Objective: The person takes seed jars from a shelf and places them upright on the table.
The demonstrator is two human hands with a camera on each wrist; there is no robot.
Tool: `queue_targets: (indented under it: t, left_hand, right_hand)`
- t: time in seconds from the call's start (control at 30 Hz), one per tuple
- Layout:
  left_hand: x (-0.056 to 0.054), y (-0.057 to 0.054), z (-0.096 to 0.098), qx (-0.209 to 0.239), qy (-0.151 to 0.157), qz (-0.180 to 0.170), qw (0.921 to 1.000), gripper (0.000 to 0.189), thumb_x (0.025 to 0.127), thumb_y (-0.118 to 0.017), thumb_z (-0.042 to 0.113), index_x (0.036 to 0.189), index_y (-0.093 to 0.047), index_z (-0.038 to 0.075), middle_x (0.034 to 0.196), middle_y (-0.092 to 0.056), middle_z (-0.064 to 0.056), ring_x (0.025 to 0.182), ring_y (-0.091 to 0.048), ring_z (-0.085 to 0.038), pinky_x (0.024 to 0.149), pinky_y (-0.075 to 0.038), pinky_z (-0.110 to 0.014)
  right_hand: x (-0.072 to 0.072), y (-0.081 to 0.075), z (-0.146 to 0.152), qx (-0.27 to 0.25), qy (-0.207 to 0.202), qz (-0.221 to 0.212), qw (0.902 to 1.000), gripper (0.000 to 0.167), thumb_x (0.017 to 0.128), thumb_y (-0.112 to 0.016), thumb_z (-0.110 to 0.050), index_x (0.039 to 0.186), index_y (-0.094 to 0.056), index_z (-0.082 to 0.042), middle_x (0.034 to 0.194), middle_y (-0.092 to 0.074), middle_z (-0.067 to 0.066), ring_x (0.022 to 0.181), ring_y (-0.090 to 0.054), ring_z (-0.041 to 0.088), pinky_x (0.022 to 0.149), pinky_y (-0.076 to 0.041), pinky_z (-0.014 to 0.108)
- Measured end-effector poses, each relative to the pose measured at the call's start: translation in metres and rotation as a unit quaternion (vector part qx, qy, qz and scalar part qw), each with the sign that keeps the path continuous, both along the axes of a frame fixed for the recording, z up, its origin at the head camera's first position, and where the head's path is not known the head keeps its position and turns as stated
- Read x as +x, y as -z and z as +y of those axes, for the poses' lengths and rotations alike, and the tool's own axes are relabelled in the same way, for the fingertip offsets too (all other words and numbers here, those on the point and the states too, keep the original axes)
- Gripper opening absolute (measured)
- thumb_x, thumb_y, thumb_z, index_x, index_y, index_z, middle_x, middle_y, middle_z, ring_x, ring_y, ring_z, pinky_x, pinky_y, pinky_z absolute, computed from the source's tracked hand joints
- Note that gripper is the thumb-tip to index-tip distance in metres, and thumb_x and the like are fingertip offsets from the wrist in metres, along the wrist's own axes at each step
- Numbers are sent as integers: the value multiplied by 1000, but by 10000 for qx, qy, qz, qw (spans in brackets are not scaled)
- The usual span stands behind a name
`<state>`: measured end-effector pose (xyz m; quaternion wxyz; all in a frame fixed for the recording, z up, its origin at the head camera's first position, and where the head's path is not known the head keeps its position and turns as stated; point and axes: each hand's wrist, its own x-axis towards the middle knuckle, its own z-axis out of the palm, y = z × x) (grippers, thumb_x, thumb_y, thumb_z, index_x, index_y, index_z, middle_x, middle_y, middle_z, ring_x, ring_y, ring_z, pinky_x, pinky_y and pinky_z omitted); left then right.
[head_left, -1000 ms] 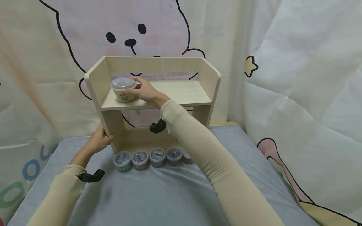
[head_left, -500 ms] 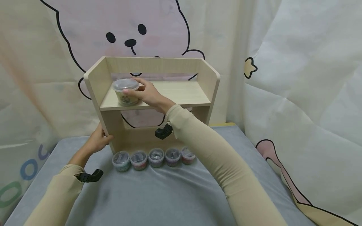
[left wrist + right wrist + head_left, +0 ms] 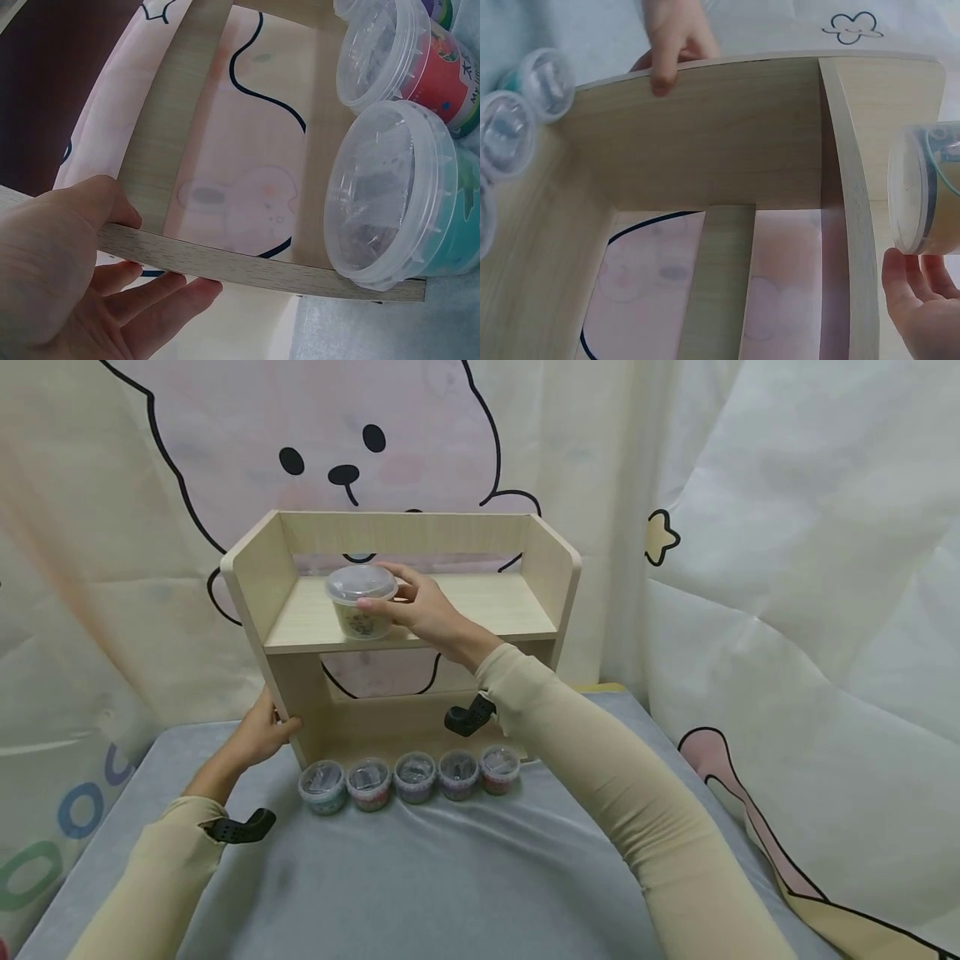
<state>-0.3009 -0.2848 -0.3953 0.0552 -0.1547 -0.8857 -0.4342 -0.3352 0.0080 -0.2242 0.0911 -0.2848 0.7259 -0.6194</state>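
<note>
My right hand (image 3: pixel 431 614) grips a round plastic tub (image 3: pixel 352 620) with a clear lid and pale yellow sides, thumb on the near side and fingers behind. The tub is upright, close over the upper board of a light wooden desk shelf (image 3: pixel 405 532), left of its middle. In the right wrist view only part of that tub (image 3: pixel 941 199) shows at the edge. Low on the shelf's left side panel, my left hand (image 3: pixel 257 735) holds the panel edge. The left wrist view has its thumb on one face and the fingers (image 3: pixel 161 304) on the other.
Several smaller lidded tubs stand in a row along the shelf's front base, from a teal tub (image 3: pixel 323 788) on the left to a red tub (image 3: pixel 499 770) on the right. A grey-blue cloth (image 3: pixel 420 885) covers the table. Printed curtains (image 3: pixel 795 593) hang behind and beside it.
My right hand has moved to the right along the upper board with the yellow tub in its grip. The left hand keeps its hold on the side panel.
</note>
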Motion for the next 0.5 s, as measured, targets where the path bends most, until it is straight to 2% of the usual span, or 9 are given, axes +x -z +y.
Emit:
queue_targets:
  t: [0.27,0.5]
  left_hand:
    - [1,2,0,-8,-53,7,10000,80,96,-50,-4,159,-3,5,149,-29,-41,125,-45,-64,71,-61,-54]
    - [1,-1,2,-70,-95,-120,9999,84,97,-51,-2,161,2,8,152,-26,-42,128,-42,-66,75,-60,-59]
  right_hand:
    - [11,4,21,-27,-148,185,9997,62,98,-64,-14,154,-40,-17,141,-56,13,123,-59,18,100,-52,31]
    - [18,5,41,-73,-296,274,9992,62,98,-61,-8,155,-37,-14,143,-54,16,123,-58,21,103,-53,37]
